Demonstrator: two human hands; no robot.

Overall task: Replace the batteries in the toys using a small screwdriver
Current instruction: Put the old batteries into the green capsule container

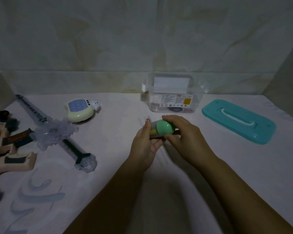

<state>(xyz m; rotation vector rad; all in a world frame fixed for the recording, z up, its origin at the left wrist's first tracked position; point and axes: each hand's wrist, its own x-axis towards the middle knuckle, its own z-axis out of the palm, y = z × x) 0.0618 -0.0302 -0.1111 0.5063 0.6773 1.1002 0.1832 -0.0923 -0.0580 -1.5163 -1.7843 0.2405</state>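
A small toy with a round green end [163,127] and a clear body is held between both hands above the middle of the table. My left hand [145,144] cups it from below and the left, thumb up against its clear part. My right hand [179,132] grips the green end from the right and above. A dark strip shows under the toy; I cannot tell what it is. No screwdriver or loose battery is plainly visible.
A clear plastic box [172,93] stands at the back, its teal lid [238,121] lying to the right. On the left lie a cream push-button game toy [79,109], a translucent toy sword [57,130] and a pink toy gun [8,149].
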